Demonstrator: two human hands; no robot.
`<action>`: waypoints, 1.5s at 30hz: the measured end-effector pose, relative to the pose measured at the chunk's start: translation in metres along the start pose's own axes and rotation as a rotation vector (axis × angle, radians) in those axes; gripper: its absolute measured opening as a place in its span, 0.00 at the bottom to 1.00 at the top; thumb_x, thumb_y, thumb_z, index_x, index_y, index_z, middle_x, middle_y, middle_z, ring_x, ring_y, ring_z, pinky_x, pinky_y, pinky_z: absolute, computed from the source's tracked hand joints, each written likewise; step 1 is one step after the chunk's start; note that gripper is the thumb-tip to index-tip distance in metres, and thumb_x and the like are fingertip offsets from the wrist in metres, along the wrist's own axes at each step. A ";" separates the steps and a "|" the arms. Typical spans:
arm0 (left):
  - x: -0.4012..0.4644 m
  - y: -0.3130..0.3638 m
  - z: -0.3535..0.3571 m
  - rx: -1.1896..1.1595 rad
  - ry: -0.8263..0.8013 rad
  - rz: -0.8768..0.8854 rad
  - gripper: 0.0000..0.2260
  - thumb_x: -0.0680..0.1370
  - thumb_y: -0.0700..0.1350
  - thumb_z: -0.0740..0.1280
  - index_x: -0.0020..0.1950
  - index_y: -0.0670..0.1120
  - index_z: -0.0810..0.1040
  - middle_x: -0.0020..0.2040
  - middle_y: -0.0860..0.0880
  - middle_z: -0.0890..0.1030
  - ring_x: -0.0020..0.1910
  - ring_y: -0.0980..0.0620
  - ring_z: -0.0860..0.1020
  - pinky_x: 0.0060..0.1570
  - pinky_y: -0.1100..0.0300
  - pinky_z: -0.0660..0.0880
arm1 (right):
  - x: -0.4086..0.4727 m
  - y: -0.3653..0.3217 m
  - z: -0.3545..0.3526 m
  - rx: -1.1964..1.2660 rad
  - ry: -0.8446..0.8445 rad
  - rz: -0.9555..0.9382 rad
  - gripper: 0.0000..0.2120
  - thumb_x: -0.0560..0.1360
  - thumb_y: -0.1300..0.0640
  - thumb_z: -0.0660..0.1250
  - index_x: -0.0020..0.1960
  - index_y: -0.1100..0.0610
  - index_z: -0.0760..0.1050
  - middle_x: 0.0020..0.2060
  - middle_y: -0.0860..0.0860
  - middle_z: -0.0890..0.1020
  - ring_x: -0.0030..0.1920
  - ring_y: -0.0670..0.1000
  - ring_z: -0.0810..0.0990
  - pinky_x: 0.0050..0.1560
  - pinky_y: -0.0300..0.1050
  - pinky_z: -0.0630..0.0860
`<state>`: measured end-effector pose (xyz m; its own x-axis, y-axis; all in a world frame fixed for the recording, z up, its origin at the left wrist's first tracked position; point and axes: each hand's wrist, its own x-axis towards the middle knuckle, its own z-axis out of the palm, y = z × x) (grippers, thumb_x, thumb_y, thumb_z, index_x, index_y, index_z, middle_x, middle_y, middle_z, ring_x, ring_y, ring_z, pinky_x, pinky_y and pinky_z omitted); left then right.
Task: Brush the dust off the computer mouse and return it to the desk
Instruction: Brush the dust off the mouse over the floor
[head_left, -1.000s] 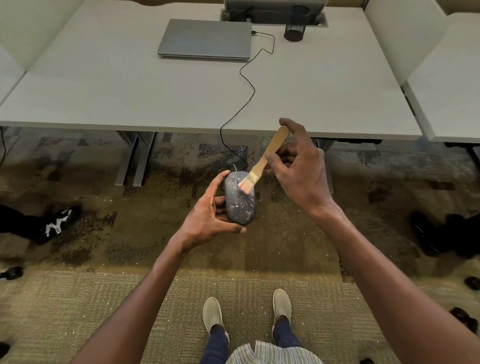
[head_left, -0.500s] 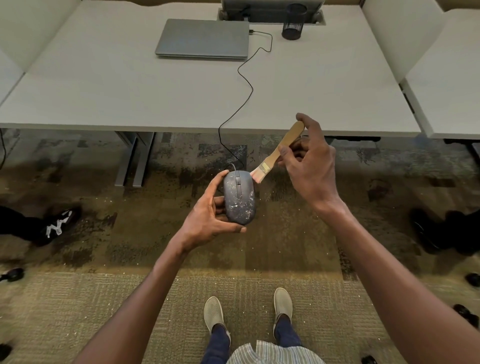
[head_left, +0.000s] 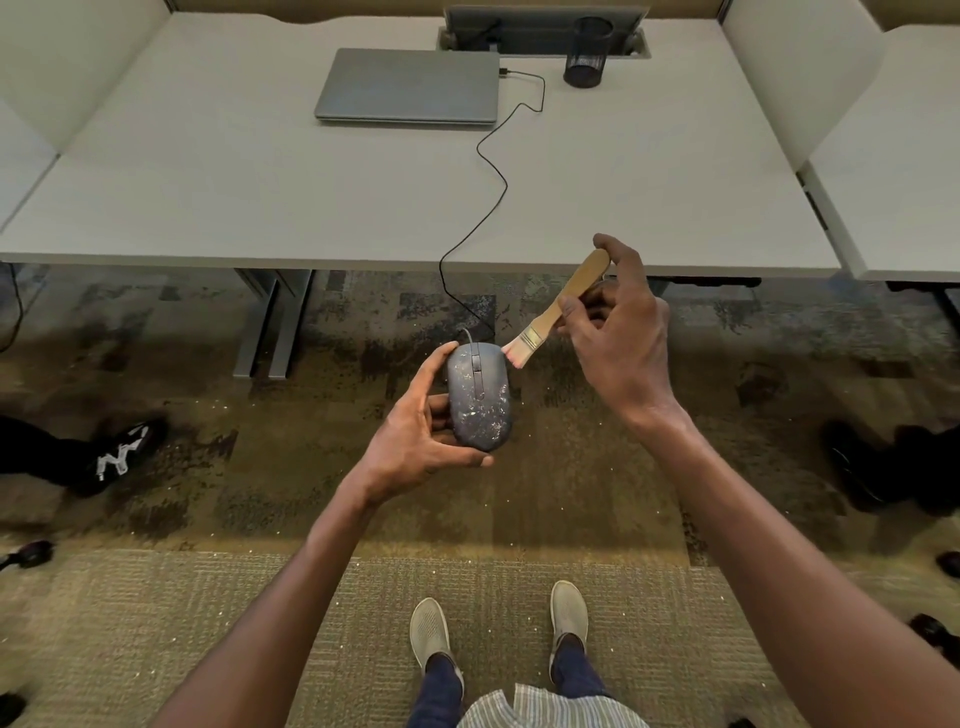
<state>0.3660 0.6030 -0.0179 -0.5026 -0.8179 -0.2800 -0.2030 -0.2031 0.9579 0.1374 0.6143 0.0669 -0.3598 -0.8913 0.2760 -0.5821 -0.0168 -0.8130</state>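
Big pale desk (head_left: 208, 197) runs across the far side, with a closed laptop (head_left: 408, 85) and a mesh cup (head_left: 587, 52) at its far edge. A cable (head_left: 493, 166) trails off the near edge down to the mouse (head_left: 480, 402), which is held out over the carpet, still speckled with dust. The left hand (head_left: 415, 441) is clamped around its left side and tail end. The right hand (head_left: 618, 332) is closed on the brush (head_left: 558, 306), bristles at the mouse's far right corner. The mouse looks light, hard and a bit slick, so gripping its sides makes sense, minding the cable's tug.
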 end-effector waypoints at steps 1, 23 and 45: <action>0.000 0.001 0.000 0.003 0.000 -0.003 0.59 0.62 0.30 0.83 0.80 0.63 0.55 0.65 0.41 0.81 0.62 0.46 0.83 0.59 0.42 0.81 | -0.001 -0.003 0.000 0.011 0.002 -0.007 0.30 0.78 0.60 0.70 0.76 0.58 0.62 0.46 0.55 0.86 0.39 0.49 0.87 0.42 0.47 0.85; -0.001 0.000 0.004 0.024 0.030 -0.025 0.60 0.62 0.30 0.83 0.81 0.62 0.53 0.64 0.46 0.81 0.61 0.50 0.83 0.59 0.45 0.81 | -0.021 -0.012 -0.001 0.032 -0.003 -0.082 0.30 0.78 0.59 0.71 0.75 0.57 0.63 0.43 0.53 0.86 0.39 0.47 0.86 0.41 0.43 0.85; 0.004 0.004 0.005 0.034 0.063 -0.031 0.59 0.62 0.33 0.83 0.81 0.62 0.53 0.69 0.42 0.77 0.64 0.47 0.81 0.62 0.44 0.80 | -0.025 -0.004 -0.005 0.090 0.002 -0.060 0.27 0.77 0.61 0.72 0.73 0.57 0.64 0.42 0.52 0.85 0.37 0.45 0.86 0.37 0.42 0.85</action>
<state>0.3590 0.6020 -0.0152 -0.4423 -0.8437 -0.3040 -0.2464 -0.2116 0.9458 0.1447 0.6388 0.0657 -0.3282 -0.8864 0.3265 -0.5344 -0.1108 -0.8379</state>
